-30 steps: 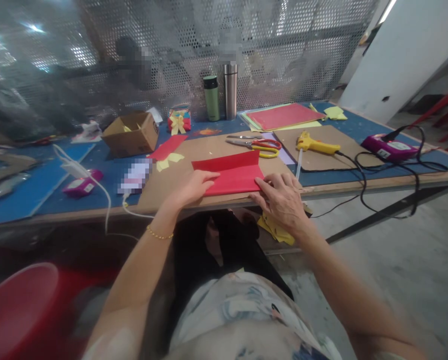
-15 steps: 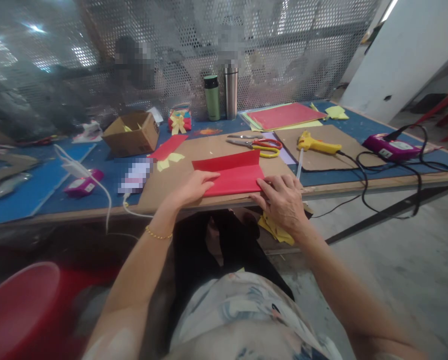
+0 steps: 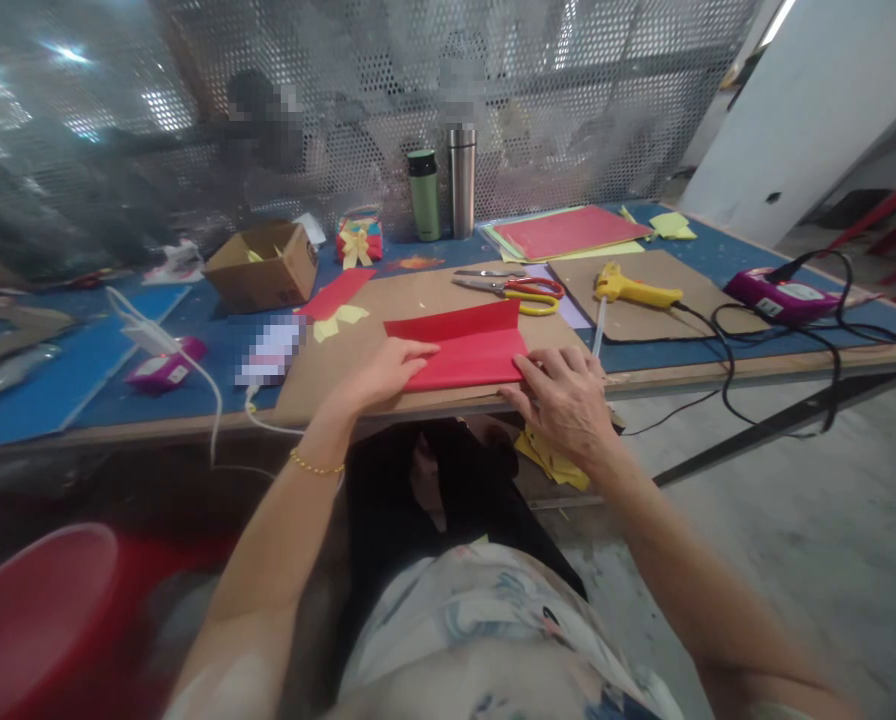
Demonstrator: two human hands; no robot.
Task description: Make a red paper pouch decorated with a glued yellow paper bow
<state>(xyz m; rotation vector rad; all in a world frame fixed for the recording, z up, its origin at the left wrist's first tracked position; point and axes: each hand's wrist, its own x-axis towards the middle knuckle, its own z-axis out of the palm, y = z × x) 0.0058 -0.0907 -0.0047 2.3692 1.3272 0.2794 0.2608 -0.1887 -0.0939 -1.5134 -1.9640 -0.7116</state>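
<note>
A sheet of red paper (image 3: 467, 355) lies in front of me with its far edge folded up, on a brown cardboard sheet (image 3: 328, 370) at the table's front edge. At the paper's left end, my left hand (image 3: 384, 375) grips the near corner, the index finger stretched over its surface. My right hand (image 3: 564, 395) has the near right corner between thumb and curled fingers. Just beyond the paper are scissors with red and yellow handles (image 3: 523, 290). A yellow glue gun (image 3: 635, 287) rests on another cardboard piece, right of my right hand.
Farther back stand a cardboard box (image 3: 264, 268), a green tumbler (image 3: 424, 195) and a steel flask (image 3: 462, 185). Red and yellow sheets (image 3: 575, 232) are stacked at the back right. Black cable (image 3: 725, 350) loops over the right front edge; a white cable (image 3: 212, 400) hangs at left.
</note>
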